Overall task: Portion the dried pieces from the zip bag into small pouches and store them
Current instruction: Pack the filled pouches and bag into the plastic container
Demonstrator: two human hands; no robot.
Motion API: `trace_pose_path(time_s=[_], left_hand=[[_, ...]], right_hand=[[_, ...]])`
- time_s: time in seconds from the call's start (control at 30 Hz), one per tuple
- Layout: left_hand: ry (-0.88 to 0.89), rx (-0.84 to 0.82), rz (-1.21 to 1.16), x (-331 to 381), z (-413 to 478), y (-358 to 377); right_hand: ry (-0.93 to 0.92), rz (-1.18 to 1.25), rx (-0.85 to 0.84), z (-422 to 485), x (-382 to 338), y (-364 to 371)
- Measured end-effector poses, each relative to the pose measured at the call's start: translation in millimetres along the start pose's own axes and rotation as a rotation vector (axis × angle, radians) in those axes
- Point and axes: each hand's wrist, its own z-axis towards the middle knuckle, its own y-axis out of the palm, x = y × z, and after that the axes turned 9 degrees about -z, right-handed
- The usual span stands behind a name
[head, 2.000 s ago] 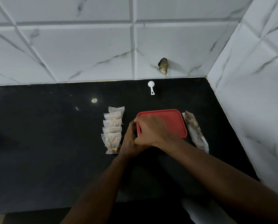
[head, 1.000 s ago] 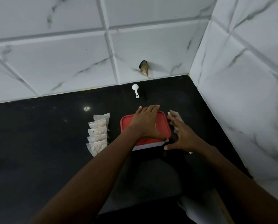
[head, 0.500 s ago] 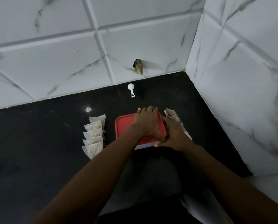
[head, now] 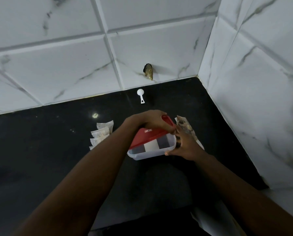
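A clear plastic box (head: 151, 151) stands on the black counter. Its red lid (head: 146, 135) is tilted up at the far side. My left hand (head: 155, 122) grips the lid's far edge from above. My right hand (head: 185, 145) holds the box's right near corner, thumb on the rim. Several small filled pouches (head: 101, 133) lie in a row left of the box, partly hidden by my left forearm. The zip bag (head: 186, 128) with dried pieces lies right of the box, partly under my right hand.
A small white scoop (head: 140, 95) lies near the back wall. White marble tiles close the back and the right side, with a broken hole (head: 148, 71) in the back wall. The counter's near edge runs under my forearms.
The lid lay flat on the box under my left hand; now it is lifted and tilted. My right hand moved from beside the zip bag onto the box's corner.
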Motion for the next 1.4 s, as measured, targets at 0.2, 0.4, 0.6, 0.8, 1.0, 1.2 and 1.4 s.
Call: trace_pose_path(time_s=[0.2,0.4,0.6,0.8,1.0,1.2,1.4], left_hand=[[0.025,-0.095,-0.195,-2.4,-6.3,-16.8],[0.076,-0.063,-0.288,-9.9,-5.9,-25.1],[0.097,-0.004,-0.307,-25.4,-4.0,-25.6],[0.154,0.035,-0.399,-33.9,-10.3,-36.8],[0.157,0.087,-0.458,-40.9,-33.6,-51.2],[0.073,0.076,-0.712,-74.5,-76.8,-81.5],[0.2,0.398,-1.045,-127.8,-71.4,-91.5]], right_hand=[[0.035,0.019,-0.03,2.7,-7.2,-2.9],[0.037,-0.129,-0.059,8.5,-10.5,-6.1],[-0.051,-0.09,0.005,14.5,-33.4,-30.3],[-0.323,-0.095,0.281,32.5,-71.9,-46.3],[-0.448,-0.11,0.347,52.4,-98.2,-52.0],[-0.272,0.112,0.309,74.8,-107.7,-64.0],[-0.119,0.229,0.398,112.7,-103.1,-74.7]])
